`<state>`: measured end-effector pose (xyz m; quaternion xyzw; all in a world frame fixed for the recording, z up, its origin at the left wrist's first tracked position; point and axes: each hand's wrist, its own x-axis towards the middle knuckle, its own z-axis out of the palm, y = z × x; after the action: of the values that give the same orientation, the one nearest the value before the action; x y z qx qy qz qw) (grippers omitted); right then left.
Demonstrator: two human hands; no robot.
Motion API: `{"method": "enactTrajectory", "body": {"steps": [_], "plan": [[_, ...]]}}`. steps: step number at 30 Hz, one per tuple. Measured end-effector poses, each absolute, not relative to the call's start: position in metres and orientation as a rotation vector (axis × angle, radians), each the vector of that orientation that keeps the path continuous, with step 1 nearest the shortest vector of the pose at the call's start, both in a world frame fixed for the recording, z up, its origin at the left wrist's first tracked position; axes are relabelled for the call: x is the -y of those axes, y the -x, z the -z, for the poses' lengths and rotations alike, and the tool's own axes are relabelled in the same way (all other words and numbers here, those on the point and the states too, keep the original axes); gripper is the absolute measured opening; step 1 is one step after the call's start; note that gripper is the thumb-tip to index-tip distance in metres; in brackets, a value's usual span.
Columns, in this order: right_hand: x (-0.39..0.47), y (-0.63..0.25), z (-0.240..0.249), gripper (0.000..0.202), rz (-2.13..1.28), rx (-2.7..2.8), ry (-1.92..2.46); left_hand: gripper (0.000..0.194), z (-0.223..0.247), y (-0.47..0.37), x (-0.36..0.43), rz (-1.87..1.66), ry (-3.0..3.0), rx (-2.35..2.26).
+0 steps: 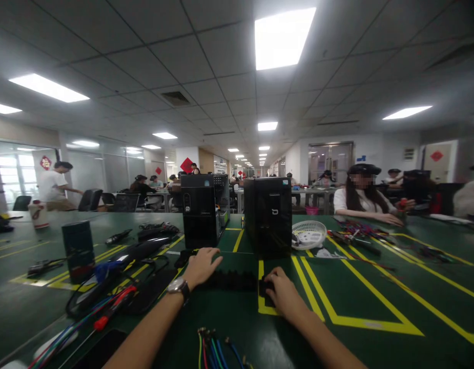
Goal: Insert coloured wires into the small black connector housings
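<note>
My left hand (201, 265), with a watch on its wrist, rests on the left end of a long black ridged strip (232, 281) lying on the green table (359, 302). At the strip's right end my right hand (282, 292) presses on it, fingers curled over its edge. Just behind the strip stand two black computer towers, one on the left (201, 209) and one on the right (269, 214). Whether either hand actually grips the strip is not clear.
Tangled cables and a red-handled tool (109, 307) lie at the left, coloured wire ends (215, 348) near the front edge. A dark box (78, 250) stands left. A white basket (309, 233) sits right of the towers. A seated person (362, 200) works at the far right.
</note>
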<state>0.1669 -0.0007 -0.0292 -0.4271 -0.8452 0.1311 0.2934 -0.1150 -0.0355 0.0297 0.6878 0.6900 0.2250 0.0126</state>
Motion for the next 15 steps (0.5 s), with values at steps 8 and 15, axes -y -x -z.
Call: {"method": "enactTrajectory", "body": {"steps": [8,15], "plan": [[-0.006,-0.154,0.025,0.025,-0.353,2.289,1.116,0.062,0.004,0.129,0.055,-0.391,-2.237,-1.942],[-0.019,-0.168,0.028,0.026,-0.274,2.318,1.133,0.058,0.008,0.101,0.051,-0.405,-2.167,-2.008]]}}
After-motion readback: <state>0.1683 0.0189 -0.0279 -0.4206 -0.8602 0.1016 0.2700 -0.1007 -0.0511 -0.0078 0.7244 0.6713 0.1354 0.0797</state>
